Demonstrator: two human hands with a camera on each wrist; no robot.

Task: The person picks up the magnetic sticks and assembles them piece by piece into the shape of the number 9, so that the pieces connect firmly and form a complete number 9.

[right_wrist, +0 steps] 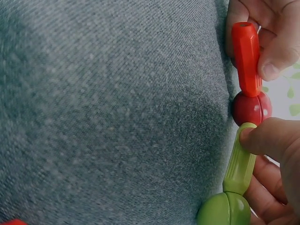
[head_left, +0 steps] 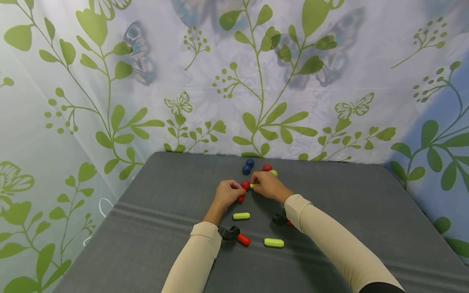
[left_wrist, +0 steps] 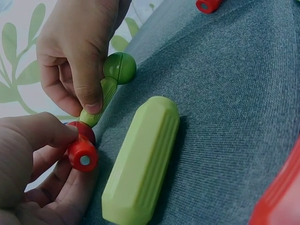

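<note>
My left hand (head_left: 228,194) holds a faceted red rod (right_wrist: 246,56) with a pale disc in its end. A red ball (right_wrist: 253,108) sits at the rod's other end. Between thumb and fingers, my right hand (head_left: 270,186) pinches a light green rod (right_wrist: 240,164). One end of this rod meets the red ball; a green ball (right_wrist: 224,210) is on its other end. Together they form one chain of rods and balls. Below the hands, a loose light green rod (left_wrist: 143,159) lies on the grey cloth.
Two blue balls (head_left: 246,169) and another red ball (head_left: 267,167) lie towards the back edge. Nearer lie a second loose green rod (head_left: 274,243), a red rod (head_left: 243,239), and another red rod (head_left: 290,223) partly hidden by the right wrist. A patterned curtain (head_left: 205,110) hangs behind.
</note>
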